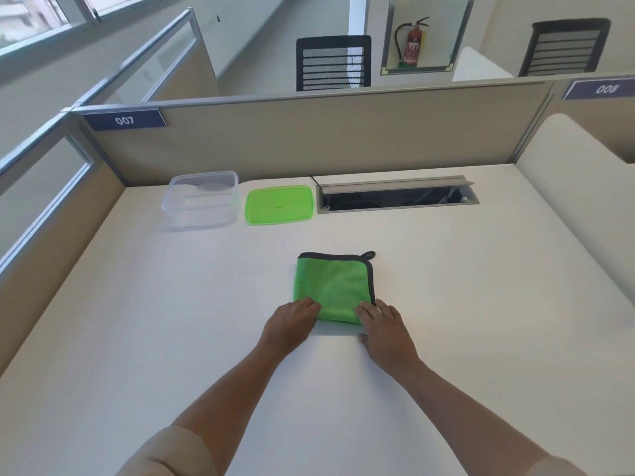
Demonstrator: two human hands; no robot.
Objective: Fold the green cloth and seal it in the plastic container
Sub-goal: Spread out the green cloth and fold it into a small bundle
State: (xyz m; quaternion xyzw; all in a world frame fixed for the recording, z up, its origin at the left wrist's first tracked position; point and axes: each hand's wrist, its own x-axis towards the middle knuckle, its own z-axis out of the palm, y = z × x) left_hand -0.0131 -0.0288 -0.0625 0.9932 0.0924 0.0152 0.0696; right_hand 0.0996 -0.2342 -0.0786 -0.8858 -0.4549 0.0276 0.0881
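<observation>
Near the middle of the white desk [446, 269], somewhat toward its near edge, lies the green cloth [331, 286], folded to a rough square. Its pile looks soft, like microfibre; a dark bound hem runs along the far and right sides, with a small hanging loop at the far right corner. The left hand [292, 326] rests palm down on the cloth's near left corner, fingers close together and curled onto the fabric. The right hand [383, 326] lies on the near right corner, fingers laid flat and slightly apart, thumb on the desk surface. Whether either hand pinches the fabric cannot be told.

Toward the far left corner of the desk stands the clear plastic container [201, 201], rectangular with rounded corners, open. Just beside it, on its right, the green lid [279, 204] lies flat, apart from it. A cable tray [395, 195] with raised flap sits at the far edge. The partition [326, 132] carries plates reading "007" [124, 120] and "008" [606, 89].
</observation>
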